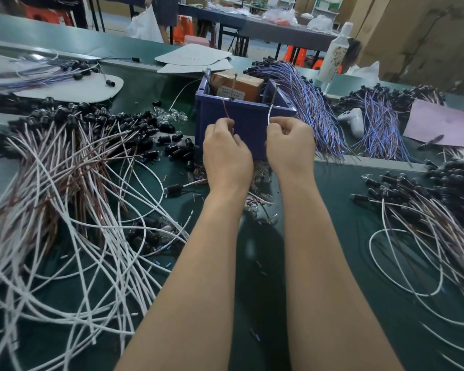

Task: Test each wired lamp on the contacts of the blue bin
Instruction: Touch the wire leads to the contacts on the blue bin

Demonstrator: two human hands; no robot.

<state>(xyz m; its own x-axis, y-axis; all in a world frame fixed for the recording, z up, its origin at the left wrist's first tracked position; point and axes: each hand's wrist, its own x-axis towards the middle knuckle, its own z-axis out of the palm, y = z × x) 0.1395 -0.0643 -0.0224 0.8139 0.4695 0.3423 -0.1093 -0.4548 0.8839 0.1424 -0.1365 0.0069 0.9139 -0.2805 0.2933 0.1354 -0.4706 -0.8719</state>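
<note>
Now your hands sit just apart at the near face of the blue bin (243,121), which stands at centre; your left hand (227,153) pinches the brown lead (227,111) up toward the far-left upright pin (235,83); your right hand (289,145) pinches the white lead (270,112) toward the right pin (275,93), presumably one lead per contact; the lamp itself is hidden below your wrists; untested stock lies left, likely.

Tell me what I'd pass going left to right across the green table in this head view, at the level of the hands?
Pile of white and brown wired lamps → left hand pinching a brown wire → right hand pinching a white wire, both before the blue bin → purple wire bundle → white game controller.
</note>
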